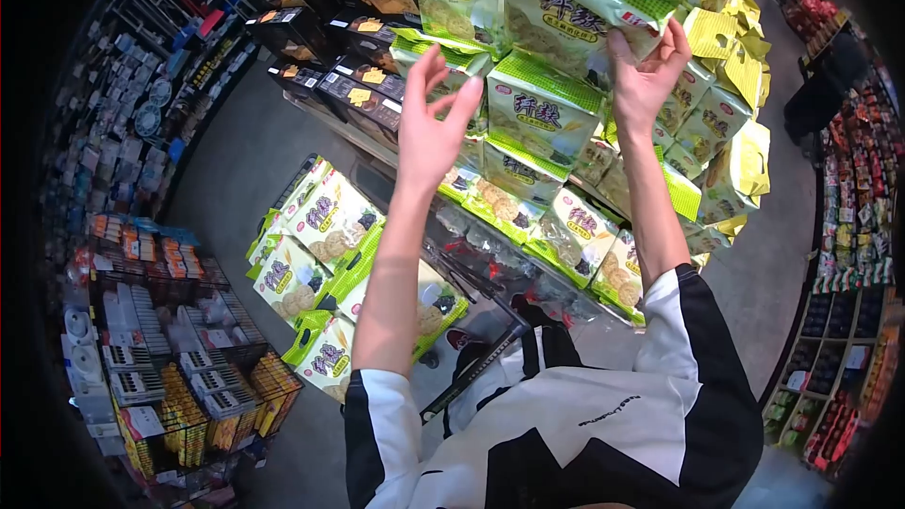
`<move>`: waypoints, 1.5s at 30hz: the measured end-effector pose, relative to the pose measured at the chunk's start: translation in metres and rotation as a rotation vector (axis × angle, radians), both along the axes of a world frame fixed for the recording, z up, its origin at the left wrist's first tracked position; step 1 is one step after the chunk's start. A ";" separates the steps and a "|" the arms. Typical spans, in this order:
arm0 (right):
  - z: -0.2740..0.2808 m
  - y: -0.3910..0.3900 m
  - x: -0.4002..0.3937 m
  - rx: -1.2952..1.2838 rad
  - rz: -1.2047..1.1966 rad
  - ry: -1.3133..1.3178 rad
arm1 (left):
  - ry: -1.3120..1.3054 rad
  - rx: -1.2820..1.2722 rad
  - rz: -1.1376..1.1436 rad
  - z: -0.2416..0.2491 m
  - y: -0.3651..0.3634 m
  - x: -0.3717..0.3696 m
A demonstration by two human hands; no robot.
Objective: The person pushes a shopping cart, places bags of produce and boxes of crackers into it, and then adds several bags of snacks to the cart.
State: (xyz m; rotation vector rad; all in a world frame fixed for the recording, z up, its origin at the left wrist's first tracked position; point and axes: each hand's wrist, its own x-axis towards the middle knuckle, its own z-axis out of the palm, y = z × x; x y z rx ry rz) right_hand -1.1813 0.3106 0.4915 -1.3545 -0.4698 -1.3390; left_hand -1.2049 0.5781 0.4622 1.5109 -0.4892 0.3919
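My right hand (649, 80) is closed on the lower right edge of a green-and-white cracker bag (563, 14), thumb in front of it. The bag is tilted, at the top of a stack of like bags. My left hand (434, 123) is empty, its fingers apart, in front of a cracker bag (457, 61) in the same stack. Between my hands stands another upright cracker bag (542, 113). More cracker bags (325, 217) with the same print lie in a pile at the lower left, partly behind my left forearm.
Black boxes (363, 94) are stacked left of the cracker bags. A dark cart handle (485, 349) is just before my body. Wire bins (189, 377) with packaged goods stand at the left, and shelves of packets (858, 198) at the right, near a person in dark clothes (830, 85).
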 end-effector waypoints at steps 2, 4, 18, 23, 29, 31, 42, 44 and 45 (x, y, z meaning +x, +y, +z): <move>0.017 -0.001 -0.015 -0.002 0.016 -0.004 | -0.079 0.032 -0.006 0.018 0.000 0.006; 0.029 0.009 -0.033 0.005 0.150 0.016 | -0.162 0.023 -0.018 0.028 0.005 0.009; 0.007 0.236 -0.011 -0.110 0.622 0.325 | -0.360 -0.116 0.222 0.010 0.178 -0.045; -0.020 0.334 0.018 -0.427 0.766 0.569 | -0.162 -0.180 0.466 -0.018 0.264 -0.063; -0.117 0.395 0.026 -0.510 0.791 0.854 | 0.263 -0.220 0.676 -0.125 0.300 -0.059; -0.156 0.397 0.035 -0.508 0.777 0.933 | 0.383 -0.169 0.723 -0.160 0.301 -0.061; -0.256 0.360 0.044 -0.659 0.637 1.076 | 0.618 0.009 0.742 -0.230 0.279 -0.075; -0.237 0.352 0.028 -0.765 0.595 1.078 | 0.613 0.054 0.737 -0.227 0.273 -0.082; -0.231 0.347 0.021 -0.823 0.549 1.103 | 0.580 -0.031 0.690 -0.222 0.268 -0.090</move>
